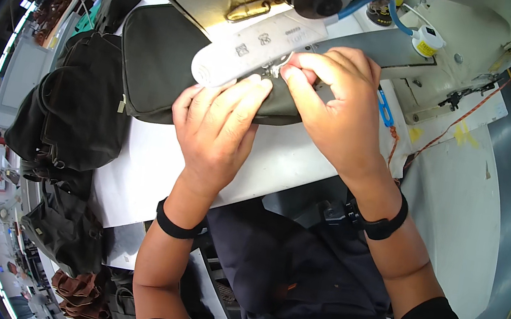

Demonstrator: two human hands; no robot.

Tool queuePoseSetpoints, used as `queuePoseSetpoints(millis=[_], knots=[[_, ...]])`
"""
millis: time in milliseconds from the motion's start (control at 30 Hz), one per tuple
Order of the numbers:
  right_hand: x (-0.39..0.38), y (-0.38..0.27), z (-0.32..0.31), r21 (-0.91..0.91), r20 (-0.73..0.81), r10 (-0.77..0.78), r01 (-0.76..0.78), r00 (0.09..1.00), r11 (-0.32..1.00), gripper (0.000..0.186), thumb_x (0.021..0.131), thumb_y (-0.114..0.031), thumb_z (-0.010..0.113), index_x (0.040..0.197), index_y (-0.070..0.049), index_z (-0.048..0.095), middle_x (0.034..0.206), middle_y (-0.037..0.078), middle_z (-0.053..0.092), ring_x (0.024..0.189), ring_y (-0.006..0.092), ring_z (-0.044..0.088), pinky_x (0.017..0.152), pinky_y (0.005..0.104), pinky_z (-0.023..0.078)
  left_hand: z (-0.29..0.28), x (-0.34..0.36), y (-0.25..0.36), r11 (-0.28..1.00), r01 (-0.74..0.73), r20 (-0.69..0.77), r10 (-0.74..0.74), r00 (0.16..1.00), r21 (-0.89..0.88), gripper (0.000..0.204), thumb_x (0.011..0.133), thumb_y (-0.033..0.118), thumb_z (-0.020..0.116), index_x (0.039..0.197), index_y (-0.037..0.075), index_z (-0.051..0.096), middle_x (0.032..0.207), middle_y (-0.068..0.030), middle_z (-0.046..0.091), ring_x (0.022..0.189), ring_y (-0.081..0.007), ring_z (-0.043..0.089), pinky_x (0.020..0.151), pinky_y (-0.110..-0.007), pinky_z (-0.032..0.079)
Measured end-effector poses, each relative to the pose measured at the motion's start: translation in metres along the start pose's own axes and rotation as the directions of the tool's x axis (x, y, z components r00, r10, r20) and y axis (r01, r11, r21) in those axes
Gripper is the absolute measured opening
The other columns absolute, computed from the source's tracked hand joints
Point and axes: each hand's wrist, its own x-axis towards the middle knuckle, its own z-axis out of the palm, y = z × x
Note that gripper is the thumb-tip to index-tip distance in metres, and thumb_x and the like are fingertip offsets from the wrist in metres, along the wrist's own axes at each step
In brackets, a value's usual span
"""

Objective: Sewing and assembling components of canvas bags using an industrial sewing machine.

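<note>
A dark olive fabric bag point(160, 64) lies under the sewing machine's long white housing point(256, 49). My left hand point(219, 117) rests on the bag's near edge, its fingers bent over the fabric close to the stitching area; the thumb is mostly hidden. My right hand point(342, 100) is just to the right, thumb and forefinger pinched on a small white piece point(278, 68) beside the metal parts under the housing. What exactly that piece is cannot be made out. Both wrists wear black bands.
Several dark bags point(89, 93) are heaped along the left edge of the white table point(153, 170). At the right stand a small white container with a yellow label point(427, 41), a blue tool point(385, 106) and an orange cord point(456, 118). The machine's head overhangs the top.
</note>
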Motion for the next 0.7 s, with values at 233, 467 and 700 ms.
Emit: queuePoseSetpoints(millis=[233, 467, 700], knots=[[0.003, 0.001, 0.001, -0.027, -0.008, 0.028, -0.028, 1.0, 0.999, 0.008, 0.085, -0.014, 0.076, 0.088, -0.007, 0.075, 0.074, -0.003, 0.063, 0.087, 0.0189, 0.059, 0.093, 0.0351, 0.038, -0.006, 0.009, 0.004, 1.0, -0.018, 0.031, 0.018, 0.999, 0.014, 0.05, 0.072, 0.003, 0.077, 0.12, 0.016, 0.073, 0.119, 0.0004, 0.072, 0.109, -0.0196, 0.065, 0.102, -0.04, 0.04], [0.003, -0.001, -0.002, -0.022, 0.023, 0.067, -0.067, 0.997, 0.998, 0.007, 0.087, -0.014, 0.068, 0.086, -0.01, 0.074, 0.082, 0.001, 0.07, 0.093, 0.0225, 0.06, 0.096, 0.0398, 0.036, -0.008, 0.012, 0.007, 1.0, -0.014, 0.056, 0.013, 0.998, 0.025, 0.05, 0.07, 0.0, 0.077, 0.118, 0.016, 0.074, 0.118, -0.0008, 0.072, 0.11, -0.0221, 0.066, 0.101, -0.04, 0.042], [0.003, -0.001, 0.0, -0.059, 0.033, 0.046, -0.044, 0.998, 0.997, 0.004, 0.086, -0.014, 0.069, 0.084, -0.012, 0.071, 0.078, -0.001, 0.065, 0.09, 0.0219, 0.058, 0.092, 0.0399, 0.037, -0.011, 0.014, 0.006, 1.0, 0.016, 0.081, -0.015, 0.997, -0.002, 0.053, 0.068, -0.001, 0.077, 0.118, 0.015, 0.073, 0.118, -0.0012, 0.072, 0.11, -0.0226, 0.066, 0.101, -0.039, 0.042]])
